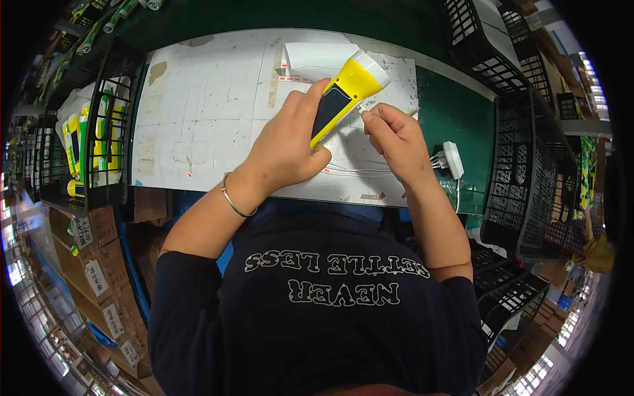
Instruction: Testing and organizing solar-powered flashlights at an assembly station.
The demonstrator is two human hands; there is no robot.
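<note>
My left hand point(287, 135) is wrapped round the body of a yellow flashlight point(370, 78) with a white head and a dark rectangular panel point(332, 109) on its upper side. The flashlight is tilted, its head pointing far right, above the white board point(218, 99). Thumb and fingertips of my right hand point(396, 137) are pinched on a small pale plug-like piece point(361, 108) at the flashlight's right side, just below the head. Whether that piece is inserted cannot be seen. Thin pale wires point(360, 173) lie on the board beneath my hands.
A white power plug point(452, 160) with a cord lies right of my right wrist on the green tabletop point(439, 99). Black crates stand at left point(109, 132) and right point(522, 158); the left one holds several yellow-green flashlights point(82, 135). A curled white sheet point(317, 58) lies behind the flashlight.
</note>
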